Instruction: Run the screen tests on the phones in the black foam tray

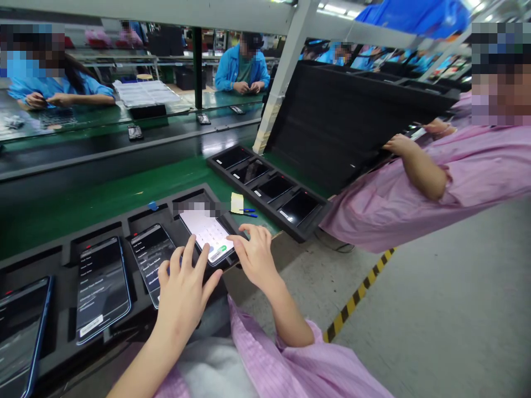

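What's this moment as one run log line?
left hand: over lit phone | right hand: at lit phone's edge | lit phone: keypad on screen, in tray | alongside: dark-screened phones

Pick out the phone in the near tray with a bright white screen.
The rightmost phone in that tray, beside the right hand: it shows a pale keypad, while the other three phones have dark screens.

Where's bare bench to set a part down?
Green bench strip, between near tray and dark belt. Crowded: the gap beside far tray, with yellow paper and blue pens; near tray itself, with phones, left hand and right hand.
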A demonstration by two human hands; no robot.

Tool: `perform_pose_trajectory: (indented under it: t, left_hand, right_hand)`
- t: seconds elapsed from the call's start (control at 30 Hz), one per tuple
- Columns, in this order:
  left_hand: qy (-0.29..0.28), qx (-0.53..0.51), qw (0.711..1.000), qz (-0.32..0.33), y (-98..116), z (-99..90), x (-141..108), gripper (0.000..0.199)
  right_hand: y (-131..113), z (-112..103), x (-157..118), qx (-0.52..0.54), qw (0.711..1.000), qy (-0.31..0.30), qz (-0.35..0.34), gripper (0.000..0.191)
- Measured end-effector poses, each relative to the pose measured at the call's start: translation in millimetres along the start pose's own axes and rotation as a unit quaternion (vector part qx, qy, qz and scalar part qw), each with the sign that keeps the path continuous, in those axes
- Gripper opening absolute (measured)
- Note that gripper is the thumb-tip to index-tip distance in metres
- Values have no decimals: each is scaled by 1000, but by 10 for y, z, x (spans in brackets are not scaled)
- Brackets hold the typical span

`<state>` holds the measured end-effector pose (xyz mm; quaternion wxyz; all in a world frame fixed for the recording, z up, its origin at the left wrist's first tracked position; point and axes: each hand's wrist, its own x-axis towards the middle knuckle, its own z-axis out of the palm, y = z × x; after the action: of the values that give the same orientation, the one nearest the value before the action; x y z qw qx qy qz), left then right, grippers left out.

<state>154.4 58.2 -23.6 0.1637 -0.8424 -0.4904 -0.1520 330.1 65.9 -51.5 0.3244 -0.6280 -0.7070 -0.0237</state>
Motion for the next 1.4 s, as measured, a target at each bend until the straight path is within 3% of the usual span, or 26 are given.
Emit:
perform_pose_trajectory:
  t: [0.27,0.63,0.97,1.2,1.4]
  left_hand:
    - [-28,-15,999,18,14,47,-14,39]
    - [-5,21,1000,18,-44,20,-16,46]
    - [-31,6,999,-9,-82,99,51,49]
    - [-69,-36,997,-9,-63,93,86,43]
    - [-54,-20,998,-6,-64,71,54,45]
  right_hand:
    - [-29,-45,-25,-4,1000,20,-12,48]
    - [-33,-23,-4,-11,1000,-8,3,44]
    - [-152,-25,88,-18,991,-125,-41,41]
    - [-71,-104,11,-5,999,-21,-39,52]
    - [-21,-89,-16,-2,1000,-9,-15,55]
